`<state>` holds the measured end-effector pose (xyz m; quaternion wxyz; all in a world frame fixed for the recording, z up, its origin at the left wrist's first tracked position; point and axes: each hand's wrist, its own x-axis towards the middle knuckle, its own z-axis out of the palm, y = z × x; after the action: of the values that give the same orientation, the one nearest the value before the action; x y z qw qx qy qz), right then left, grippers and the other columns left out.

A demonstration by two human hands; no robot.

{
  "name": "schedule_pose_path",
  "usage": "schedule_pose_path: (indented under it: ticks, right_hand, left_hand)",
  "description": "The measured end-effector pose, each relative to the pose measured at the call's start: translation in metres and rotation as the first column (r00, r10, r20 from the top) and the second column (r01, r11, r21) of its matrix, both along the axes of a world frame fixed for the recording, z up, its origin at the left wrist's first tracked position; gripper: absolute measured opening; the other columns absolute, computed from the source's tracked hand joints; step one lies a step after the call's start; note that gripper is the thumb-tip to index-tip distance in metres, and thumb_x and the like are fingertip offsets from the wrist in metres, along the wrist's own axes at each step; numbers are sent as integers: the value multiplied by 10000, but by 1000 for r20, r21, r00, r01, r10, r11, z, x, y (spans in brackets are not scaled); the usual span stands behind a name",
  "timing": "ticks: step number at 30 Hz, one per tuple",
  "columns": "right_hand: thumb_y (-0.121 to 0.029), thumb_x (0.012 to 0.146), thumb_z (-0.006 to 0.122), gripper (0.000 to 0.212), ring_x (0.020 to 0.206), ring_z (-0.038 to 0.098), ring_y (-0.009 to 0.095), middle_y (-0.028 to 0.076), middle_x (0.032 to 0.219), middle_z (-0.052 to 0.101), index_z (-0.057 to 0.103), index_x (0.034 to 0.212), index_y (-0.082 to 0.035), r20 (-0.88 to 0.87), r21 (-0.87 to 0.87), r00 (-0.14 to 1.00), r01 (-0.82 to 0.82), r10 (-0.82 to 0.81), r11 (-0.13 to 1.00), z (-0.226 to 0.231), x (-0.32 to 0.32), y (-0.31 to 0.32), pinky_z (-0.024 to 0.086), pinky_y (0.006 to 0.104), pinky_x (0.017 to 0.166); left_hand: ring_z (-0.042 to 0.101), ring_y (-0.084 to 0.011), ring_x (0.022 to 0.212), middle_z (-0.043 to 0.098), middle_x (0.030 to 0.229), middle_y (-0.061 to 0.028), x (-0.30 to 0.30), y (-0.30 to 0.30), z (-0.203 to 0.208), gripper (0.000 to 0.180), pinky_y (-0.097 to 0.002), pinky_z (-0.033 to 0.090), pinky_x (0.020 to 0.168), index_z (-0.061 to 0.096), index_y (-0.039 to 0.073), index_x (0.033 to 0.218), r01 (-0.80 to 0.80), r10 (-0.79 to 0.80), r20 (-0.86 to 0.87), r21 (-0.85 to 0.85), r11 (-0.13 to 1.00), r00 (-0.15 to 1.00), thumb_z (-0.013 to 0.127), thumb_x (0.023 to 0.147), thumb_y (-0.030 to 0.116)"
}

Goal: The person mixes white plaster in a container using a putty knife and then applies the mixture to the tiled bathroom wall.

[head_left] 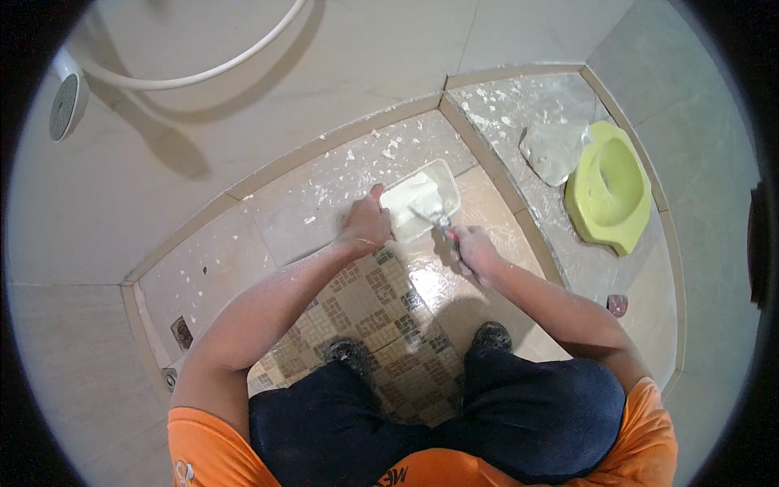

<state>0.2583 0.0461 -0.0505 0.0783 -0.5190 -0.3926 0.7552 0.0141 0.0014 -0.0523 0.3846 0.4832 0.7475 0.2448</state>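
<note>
A white rectangular tub (451, 188) sits in front of me on the tiled floor, with white paste (415, 201) inside it. My left hand (365, 222) is closed on the tub's left side, fingers at its rim. In my right hand (477, 253) is the handle of a small trowel (443, 222), dark with a red patch. Its metal blade dips into the paste near the tub's right side.
White crumbs lie scattered along the floor by the wall. Beyond a low tile ledge (503, 166) on the right are a yellow-green squat toilet pan (586, 213) and a plastic bag (553, 154) of pale material. A shower head (68, 107) with a white hose hangs upper left. A floor drain (182, 333) lies lower left.
</note>
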Motion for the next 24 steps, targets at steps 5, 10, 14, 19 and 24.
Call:
schedule_pose_path:
  ticks: [5,10,14,19,24]
  right_hand:
    - [-242,1034,506,288,415,415,96,18,608,541,655,933,-17,122,51,990,-81,74,995,17,-9,14,293,279,360]
    - [-359,989,565,414,407,488,136,45,586,576,647,799,0,207,213,940,-316,273,925,18,-13,9,369,315,383]
    - [-365,988,553,422,410,489,140,72,632,627,683,843,9,356,317,927,-241,120,917,11,-8,28,373,320,389]
    - [-368,981,593,403,490,540,173,89,679,647,703,932,17,225,244,943,-296,243,923,-4,-9,15,436,322,463]
    - [-298,1020,547,349,477,521,147,88,685,626,671,894,2,269,297,963,-101,18,950,5,-12,19,398,319,430]
  left_hand:
    - [675,-444,1073,690,1070,-322,-4,0,-8,566,-493,513,973,430,24,1486,33,-34,-45,-30,999,998,499,933,119]
    - [633,-475,1132,657,1138,-354,-9,-6,-17,562,-504,481,1018,437,30,1478,-9,9,-5,-18,1000,1000,508,928,118]
    - [723,-359,830,706,899,-244,-4,-9,-16,486,-445,549,789,482,16,1404,22,-22,-53,1,1000,998,520,931,126]
    - [715,-391,906,699,950,-276,-13,-9,-26,505,-467,541,821,462,29,1424,54,-47,-119,50,997,992,512,930,122]
    - [635,-469,1121,661,1138,-337,-4,-6,5,569,-506,476,1003,430,32,1485,57,-64,-81,-76,995,995,500,933,153]
